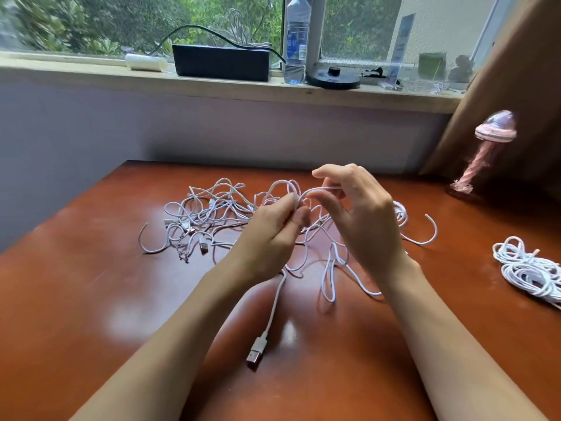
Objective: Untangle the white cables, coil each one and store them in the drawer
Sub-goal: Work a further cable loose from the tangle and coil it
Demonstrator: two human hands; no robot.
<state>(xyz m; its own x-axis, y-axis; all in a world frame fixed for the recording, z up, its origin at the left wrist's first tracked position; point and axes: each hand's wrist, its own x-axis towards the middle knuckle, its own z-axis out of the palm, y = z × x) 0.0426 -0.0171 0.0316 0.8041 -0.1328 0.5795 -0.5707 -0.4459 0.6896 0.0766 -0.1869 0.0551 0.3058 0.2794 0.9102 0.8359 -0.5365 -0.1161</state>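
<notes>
A: Desk shot, where's passable room?
B: Bare wood on the table near-left & near-right, outside both forearms; also a strip btwn the mess & the far wall.
A: What blocks the middle?
B: A tangle of white cables spread across ctr, stray ends arcing out left & right. The left hand & right hand hold a loop above it. One lead trails nearward, its USB plug btwn the forearms.
A: Right side?
B: A coiled bundle at the edge, a pink lamp in the far corner, curtain behind. Bare gap btwn tangle & bundle.
</notes>
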